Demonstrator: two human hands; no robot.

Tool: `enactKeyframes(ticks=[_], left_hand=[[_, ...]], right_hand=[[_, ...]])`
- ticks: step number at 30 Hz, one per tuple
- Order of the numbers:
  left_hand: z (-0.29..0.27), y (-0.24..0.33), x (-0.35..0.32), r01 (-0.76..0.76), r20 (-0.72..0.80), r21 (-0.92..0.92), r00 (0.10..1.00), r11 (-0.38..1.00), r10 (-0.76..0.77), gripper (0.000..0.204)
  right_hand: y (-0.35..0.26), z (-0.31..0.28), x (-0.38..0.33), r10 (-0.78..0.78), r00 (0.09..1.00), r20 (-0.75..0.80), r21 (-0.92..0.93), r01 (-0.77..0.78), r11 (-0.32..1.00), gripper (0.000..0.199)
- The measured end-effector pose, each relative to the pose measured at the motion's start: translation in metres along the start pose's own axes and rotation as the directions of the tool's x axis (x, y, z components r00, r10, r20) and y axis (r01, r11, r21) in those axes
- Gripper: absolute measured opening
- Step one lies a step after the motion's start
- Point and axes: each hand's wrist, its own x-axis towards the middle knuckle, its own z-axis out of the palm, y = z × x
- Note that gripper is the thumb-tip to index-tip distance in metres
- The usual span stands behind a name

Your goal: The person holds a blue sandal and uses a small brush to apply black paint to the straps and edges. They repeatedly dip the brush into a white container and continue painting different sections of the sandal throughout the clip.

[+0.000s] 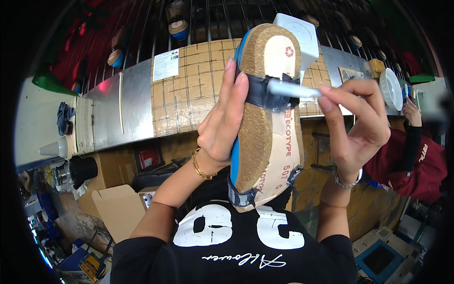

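My left hand (222, 116) is wrapped around the left side of a sandal (255, 146), which is held upright with its underside facing me. That underside has brown cork edges, a pale printed board down the middle and blue showing along the left side. A dark strap (257, 92) folds over it near the upper part, and another dark strap end (241, 196) wraps the lower end. Between thumb and fingers of my right hand (357, 120) is a whitish stick-shaped tool (295, 89), blurred by motion. Its tip lies over the dark strap; whether they touch I cannot tell.
Behind the sandal, a taped cardboard sheet (189, 90) covers part of a metal bench (113, 104). A white container (305, 40) and a white bowl (391, 90) stand there. Bars beyond carry several shoes (178, 26). At right is a co-worker in maroon (406, 165); an open carton (118, 208) sits lower left.
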Motion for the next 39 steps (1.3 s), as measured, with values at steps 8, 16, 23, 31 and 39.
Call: enactKeyframes(ticks=[8, 16, 23, 31, 39], left_hand=[[-0.011, 0.007, 0.002, -0.031, 0.072, -0.022, 0.997, 0.999, 0.033, 0.096], [-0.02, 0.012, 0.007, -0.03, 0.091, 0.016, 0.995, 0.999, 0.028, 0.089], [-0.014, 0.017, 0.015, -0.086, -0.093, 0.039, 0.992, 0.996, 0.089, 0.063], [-0.011, 0.017, 0.015, -0.122, -0.124, 0.015, 0.985, 0.992, 0.123, 0.06], [-0.017, 0.024, 0.01, 0.144, 0.018, -0.102, 0.99, 0.984, -0.143, 0.054]], right_hand=[[-0.004, -0.007, 0.015, -0.095, 0.995, -0.011, -0.018, 0.095, 0.995, 0.027], [-0.001, -0.019, 0.019, -0.209, 0.975, 0.076, 0.014, 0.208, 0.978, 0.032], [0.003, -0.028, 0.023, -0.196, 0.969, 0.151, 0.078, 0.186, 0.979, 0.031], [0.005, -0.038, 0.025, -0.195, 0.954, 0.228, 0.076, 0.183, 0.98, 0.033], [0.0, -0.042, 0.025, -0.185, 0.951, 0.248, 0.08, 0.17, 0.982, 0.036]])
